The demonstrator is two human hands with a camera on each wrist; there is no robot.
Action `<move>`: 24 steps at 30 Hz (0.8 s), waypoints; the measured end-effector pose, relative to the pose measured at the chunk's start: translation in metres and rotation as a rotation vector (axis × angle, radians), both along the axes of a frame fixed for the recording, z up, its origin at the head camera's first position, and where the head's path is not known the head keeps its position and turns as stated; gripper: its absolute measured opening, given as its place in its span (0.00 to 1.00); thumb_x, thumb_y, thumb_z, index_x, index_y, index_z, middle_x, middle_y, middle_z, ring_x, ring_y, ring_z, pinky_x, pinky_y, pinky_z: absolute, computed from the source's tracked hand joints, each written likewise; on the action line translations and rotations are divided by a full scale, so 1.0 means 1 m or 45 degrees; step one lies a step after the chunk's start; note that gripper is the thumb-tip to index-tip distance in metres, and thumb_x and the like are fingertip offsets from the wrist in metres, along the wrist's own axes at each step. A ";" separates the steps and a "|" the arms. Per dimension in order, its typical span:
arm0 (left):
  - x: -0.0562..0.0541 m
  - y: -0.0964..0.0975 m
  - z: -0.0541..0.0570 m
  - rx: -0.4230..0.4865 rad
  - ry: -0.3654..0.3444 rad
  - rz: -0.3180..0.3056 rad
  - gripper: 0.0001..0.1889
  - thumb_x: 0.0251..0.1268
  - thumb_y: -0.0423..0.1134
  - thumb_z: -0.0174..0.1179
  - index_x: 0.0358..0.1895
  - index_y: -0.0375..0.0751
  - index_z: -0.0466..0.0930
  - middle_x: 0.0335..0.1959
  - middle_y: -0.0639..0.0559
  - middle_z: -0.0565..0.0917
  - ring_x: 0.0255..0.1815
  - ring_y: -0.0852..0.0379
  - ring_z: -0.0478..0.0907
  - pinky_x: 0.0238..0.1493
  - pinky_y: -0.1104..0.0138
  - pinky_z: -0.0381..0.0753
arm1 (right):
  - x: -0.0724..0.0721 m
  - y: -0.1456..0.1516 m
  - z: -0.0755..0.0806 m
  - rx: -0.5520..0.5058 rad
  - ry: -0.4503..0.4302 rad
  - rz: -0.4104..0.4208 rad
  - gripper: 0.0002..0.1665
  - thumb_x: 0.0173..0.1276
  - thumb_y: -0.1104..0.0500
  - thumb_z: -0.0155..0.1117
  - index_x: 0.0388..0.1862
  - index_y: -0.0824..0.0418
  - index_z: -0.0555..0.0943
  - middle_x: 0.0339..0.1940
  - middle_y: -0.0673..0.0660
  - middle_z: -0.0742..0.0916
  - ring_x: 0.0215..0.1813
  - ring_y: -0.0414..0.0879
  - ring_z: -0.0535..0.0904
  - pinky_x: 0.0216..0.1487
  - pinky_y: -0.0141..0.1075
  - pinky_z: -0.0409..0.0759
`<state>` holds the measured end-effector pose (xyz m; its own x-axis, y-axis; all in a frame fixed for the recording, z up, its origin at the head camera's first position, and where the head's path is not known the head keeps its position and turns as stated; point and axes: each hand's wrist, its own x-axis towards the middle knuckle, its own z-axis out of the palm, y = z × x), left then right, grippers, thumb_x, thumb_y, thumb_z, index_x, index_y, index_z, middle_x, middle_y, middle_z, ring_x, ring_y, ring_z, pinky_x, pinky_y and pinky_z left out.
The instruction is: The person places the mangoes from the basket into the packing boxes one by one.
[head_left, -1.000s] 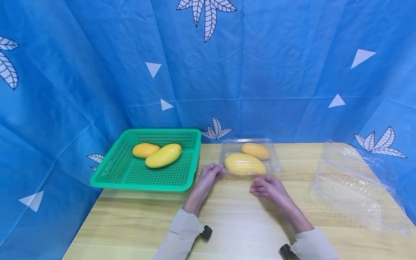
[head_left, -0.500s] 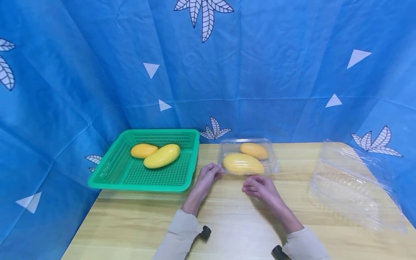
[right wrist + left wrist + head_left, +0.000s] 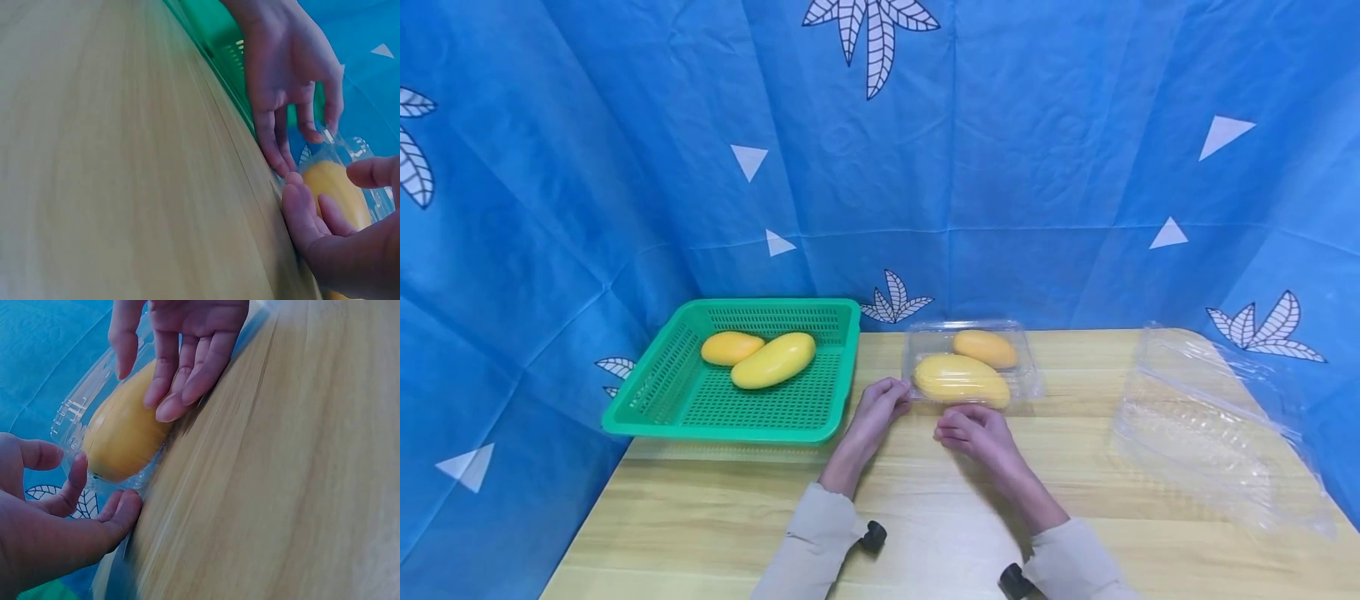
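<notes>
A clear plastic clamshell box [image 3: 1036, 379] stands at the back middle of the table, its lid over a large yellow mango [image 3: 961, 379] and a smaller orange one [image 3: 985, 347]. At the box's front left corner my left hand [image 3: 877, 408] holds the edge between thumb and fingers. My right hand [image 3: 973, 433] is by the front edge, below the yellow mango, with loosely bent fingers and nothing gripped. In the left wrist view the fingers of the right hand [image 3: 194, 356] hang beside the mango; whether they touch the box is unclear.
A green plastic basket [image 3: 842, 392] at the left holds a yellow mango [image 3: 773, 361] and an orange mango [image 3: 730, 347]. More clear plastic packaging [image 3: 1217, 433] lies at the right of the wooden table [image 3: 737, 517]. A blue patterned curtain [image 3: 1037, 167] hangs behind.
My right hand has slid left along the front of the box, toward the left hand. The left hand stays at the corner, and the box and mangoes keep their places.
</notes>
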<state>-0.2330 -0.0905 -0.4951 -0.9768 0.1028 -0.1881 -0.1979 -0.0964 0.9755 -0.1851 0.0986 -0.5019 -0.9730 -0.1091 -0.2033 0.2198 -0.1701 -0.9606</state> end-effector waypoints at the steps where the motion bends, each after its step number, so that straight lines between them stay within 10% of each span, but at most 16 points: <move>1: 0.000 0.000 0.000 -0.001 -0.003 0.004 0.10 0.78 0.35 0.54 0.37 0.31 0.77 0.41 0.48 0.76 0.45 0.55 0.76 0.65 0.55 0.77 | 0.000 -0.001 0.000 -0.008 -0.004 -0.008 0.22 0.74 0.65 0.62 0.59 0.80 0.74 0.50 0.73 0.85 0.47 0.54 0.87 0.55 0.41 0.85; 24: 0.000 -0.001 0.000 0.018 0.003 0.010 0.09 0.77 0.36 0.56 0.35 0.36 0.76 0.40 0.49 0.76 0.44 0.56 0.76 0.66 0.54 0.77 | -0.004 -0.033 0.000 -0.357 -0.111 -0.101 0.24 0.73 0.63 0.65 0.58 0.81 0.74 0.48 0.71 0.87 0.50 0.57 0.88 0.59 0.45 0.83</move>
